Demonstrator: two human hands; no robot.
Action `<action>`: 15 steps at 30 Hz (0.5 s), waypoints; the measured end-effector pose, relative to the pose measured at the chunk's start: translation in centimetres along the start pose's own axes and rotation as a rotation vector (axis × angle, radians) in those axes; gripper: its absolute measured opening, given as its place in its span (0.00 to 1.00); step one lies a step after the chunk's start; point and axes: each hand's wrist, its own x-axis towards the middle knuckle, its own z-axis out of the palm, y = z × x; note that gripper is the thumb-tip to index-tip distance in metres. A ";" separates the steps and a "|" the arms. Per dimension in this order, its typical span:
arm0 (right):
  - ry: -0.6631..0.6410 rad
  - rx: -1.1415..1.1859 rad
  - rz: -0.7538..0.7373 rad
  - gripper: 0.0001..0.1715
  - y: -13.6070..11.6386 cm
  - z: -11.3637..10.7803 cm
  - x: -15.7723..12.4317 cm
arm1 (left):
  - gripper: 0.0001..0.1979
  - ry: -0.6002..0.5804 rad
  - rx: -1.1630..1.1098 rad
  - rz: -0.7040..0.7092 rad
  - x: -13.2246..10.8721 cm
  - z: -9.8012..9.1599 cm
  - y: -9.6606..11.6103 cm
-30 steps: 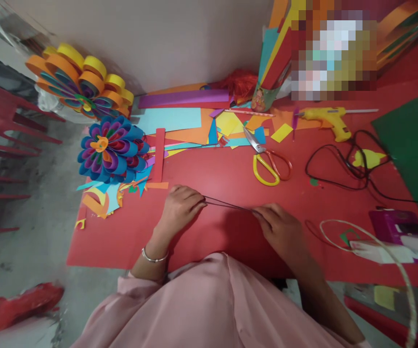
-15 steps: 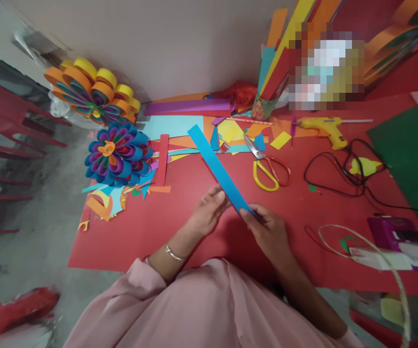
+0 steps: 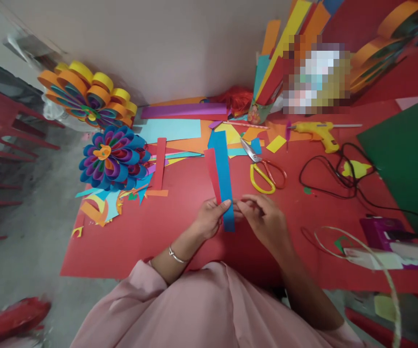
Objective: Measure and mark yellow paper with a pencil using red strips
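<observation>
Left hand: my left hand (image 3: 211,217) pinches the blue strip (image 3: 223,169) and the red strip (image 3: 213,174) near their lower ends, thumb over fingers.
Right hand: my right hand (image 3: 263,220) is curled, fingertips at the blue strip's right edge; I cannot tell whether it grips.
Strips: centre of the frame, lifted off the red sheet (image 3: 140,232), fanning towards the top, red under blue.
Doing it well: I judge the lower ends should sit flush, with a light pinch so the paper does not crease.
Edges: scissors (image 3: 263,171) just right of the strips; cable (image 3: 339,179) and glue gun (image 3: 318,131) further right; paper flower (image 3: 112,157) at the left.
Open room: bare red sheet lower left of my hands.
</observation>
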 end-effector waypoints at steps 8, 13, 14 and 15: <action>-0.079 0.406 0.266 0.25 -0.3 2.4 2.4 | 0.28 -0.048 0.029 -0.049 -0.3 -0.1 -0.2; -0.064 0.574 0.389 0.28 -0.4 1.6 2.5 | 0.27 -0.040 0.033 -0.064 -0.2 -0.4 -0.2; -0.065 0.592 0.397 0.29 -0.5 1.5 2.5 | 0.27 -0.038 0.038 -0.059 -0.2 -0.4 -0.3; -0.065 0.600 0.394 0.28 -0.5 1.4 2.6 | 0.26 -0.036 0.044 -0.049 -0.2 -0.3 -0.3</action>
